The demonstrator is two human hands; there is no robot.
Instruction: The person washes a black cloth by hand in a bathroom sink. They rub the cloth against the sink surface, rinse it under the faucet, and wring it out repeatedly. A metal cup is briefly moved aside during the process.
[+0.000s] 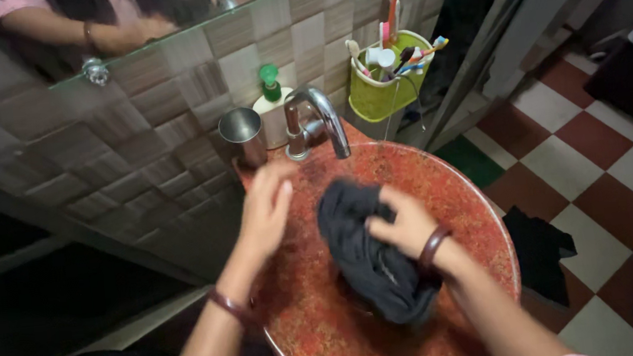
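A dark grey wet cloth (pixel 366 254) lies bunched in a round red speckled basin (pixel 456 180). My right hand (pixel 406 223) grips the cloth's upper right side with curled fingers. My left hand (pixel 267 210) hovers open over the basin's left rim, fingers spread, just left of the cloth and below the chrome tap (pixel 319 120). Both wrists wear dark bangles.
A steel cup (pixel 243 135) and a white soap bottle with a green pump (pixel 273 105) stand behind the tap. A green holder with toothbrushes (pixel 384 78) hangs on the tiled wall. Dark cloth (pixel 540 245) lies on the red-and-white checkered floor at right.
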